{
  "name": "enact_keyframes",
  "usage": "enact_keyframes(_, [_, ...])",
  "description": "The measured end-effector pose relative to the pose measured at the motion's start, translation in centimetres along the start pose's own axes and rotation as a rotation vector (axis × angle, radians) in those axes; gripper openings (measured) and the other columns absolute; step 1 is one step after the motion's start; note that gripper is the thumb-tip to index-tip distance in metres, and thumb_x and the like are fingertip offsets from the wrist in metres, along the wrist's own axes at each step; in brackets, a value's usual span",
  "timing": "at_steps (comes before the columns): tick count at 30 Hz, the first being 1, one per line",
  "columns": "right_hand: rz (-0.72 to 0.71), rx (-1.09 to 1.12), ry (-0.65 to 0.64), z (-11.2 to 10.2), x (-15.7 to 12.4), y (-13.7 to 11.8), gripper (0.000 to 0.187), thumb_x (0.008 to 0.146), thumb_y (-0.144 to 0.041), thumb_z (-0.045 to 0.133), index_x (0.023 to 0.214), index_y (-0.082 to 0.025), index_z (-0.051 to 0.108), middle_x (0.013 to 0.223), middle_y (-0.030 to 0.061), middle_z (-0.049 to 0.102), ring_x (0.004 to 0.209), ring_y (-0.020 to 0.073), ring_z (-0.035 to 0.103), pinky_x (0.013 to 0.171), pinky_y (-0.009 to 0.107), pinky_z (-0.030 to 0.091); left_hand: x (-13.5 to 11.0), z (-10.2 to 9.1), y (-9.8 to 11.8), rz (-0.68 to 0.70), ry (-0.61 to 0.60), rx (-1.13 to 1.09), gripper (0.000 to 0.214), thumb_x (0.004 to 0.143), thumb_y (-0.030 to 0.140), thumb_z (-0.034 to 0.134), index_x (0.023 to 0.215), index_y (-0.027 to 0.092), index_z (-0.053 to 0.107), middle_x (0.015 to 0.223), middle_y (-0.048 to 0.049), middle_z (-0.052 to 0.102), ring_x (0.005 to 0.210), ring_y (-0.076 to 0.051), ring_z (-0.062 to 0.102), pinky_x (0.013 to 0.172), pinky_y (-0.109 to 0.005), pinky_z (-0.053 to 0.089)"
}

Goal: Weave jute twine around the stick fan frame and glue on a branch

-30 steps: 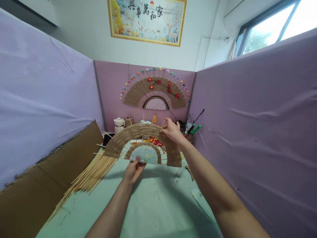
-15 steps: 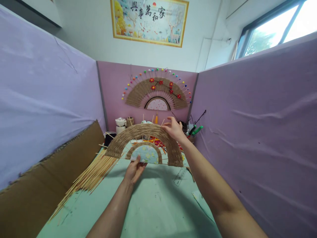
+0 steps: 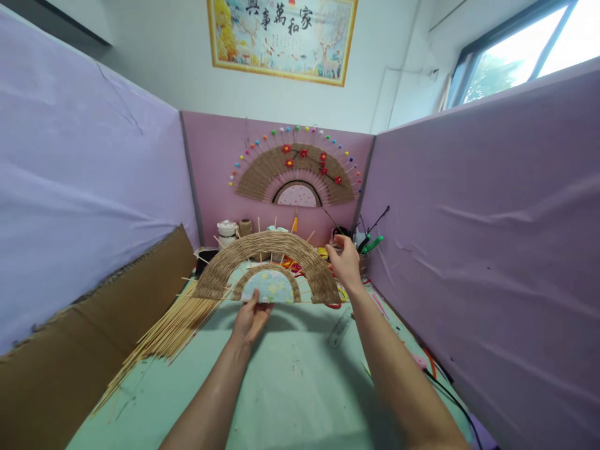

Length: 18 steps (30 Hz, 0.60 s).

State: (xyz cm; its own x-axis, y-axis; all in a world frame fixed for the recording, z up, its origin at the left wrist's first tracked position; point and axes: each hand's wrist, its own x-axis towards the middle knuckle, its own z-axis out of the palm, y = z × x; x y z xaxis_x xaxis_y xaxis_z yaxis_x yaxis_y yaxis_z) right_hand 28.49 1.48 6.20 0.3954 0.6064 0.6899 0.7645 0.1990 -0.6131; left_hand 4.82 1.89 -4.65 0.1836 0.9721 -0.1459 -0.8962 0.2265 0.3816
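A half-round fan woven of brown twine (image 3: 262,253) stands upright over the green table (image 3: 290,387), with thin wooden sticks poking out of its rim. Its centre is a pale flowered half-disc (image 3: 272,289). My left hand (image 3: 252,319) pinches the fan's lower edge just under that half-disc. My right hand (image 3: 345,262) hovers to the right of the fan's right end, off the weave, with its fingers loosely spread and nothing in them.
A heap of loose bamboo sticks (image 3: 164,337) lies at the left on the table. A cardboard sheet (image 3: 84,350) leans on the left partition. A finished fan (image 3: 295,175) hangs on the back wall. Jars, pens and a clear ruler (image 3: 340,328) crowd the back right.
My right hand has let go of the fan's top right rim and moved right and down, away from it. My left hand keeps its hold; the fan has tilted slightly.
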Motion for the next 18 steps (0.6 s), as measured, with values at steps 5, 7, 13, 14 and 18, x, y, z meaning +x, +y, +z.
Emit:
enact_keyframes(5, [0.054,0.235,0.068,0.6,-7.1,0.8,0.024,0.081,-0.032,0.049,0.097,-0.017,0.057,0.099,0.0098,0.064,0.094,0.0218,0.058,0.087,0.038,0.044,0.3,-0.1,-0.1,0.009,0.043,-0.022,0.034,0.089,0.010,0.050,0.122,0.019,0.056,0.101,-0.0092,0.072,0.087,-0.018,0.069,0.084,-0.035,0.055])
enact_keyframes(7, [0.074,0.325,-0.011,1.1,-9.8,0.7,0.020,0.082,-0.031,0.048,0.092,-0.018,0.059,0.093,0.0085,0.064,0.088,0.0209,0.060,0.080,0.035,0.047,0.4,-0.1,-0.1,0.013,0.055,-0.038,0.034,0.089,0.010,0.049,0.121,0.019,0.056,0.101,-0.0087,0.072,0.086,-0.018,0.070,0.084,-0.035,0.055])
enact_keyframes(13, [0.090,0.374,-0.411,1.2,-15.2,0.8,0.017,0.086,-0.028,0.045,0.083,-0.020,0.059,0.074,0.0031,0.065,0.068,0.0191,0.062,0.066,0.032,0.051,0.5,-0.2,-0.1,0.032,0.071,-0.043,0.029,0.091,0.012,0.046,0.116,0.018,0.059,0.091,-0.0073,0.074,0.081,-0.017,0.070,0.083,-0.033,0.056])
enact_keyframes(14, [0.049,0.328,-0.478,0.8,-15.8,0.8,0.016,0.086,-0.026,0.046,0.083,-0.020,0.060,0.075,0.0032,0.065,0.070,0.0196,0.062,0.068,0.032,0.051,0.5,-0.2,0.0,0.035,0.072,-0.046,0.028,0.091,0.013,0.046,0.116,0.018,0.059,0.091,-0.0072,0.074,0.081,-0.017,0.070,0.083,-0.034,0.056])
enact_keyframes(18, [-0.167,0.073,-0.589,-1.2,-17.7,1.2,0.017,0.083,-0.020,0.053,0.096,-0.021,0.063,0.102,0.0083,0.066,0.099,0.0242,0.059,0.088,0.039,0.048,0.6,-0.1,0.1,0.068,0.100,-0.057,0.027,0.092,0.014,0.045,0.115,0.018,0.060,0.090,-0.0070,0.074,0.081,-0.016,0.070,0.084,-0.034,0.055])
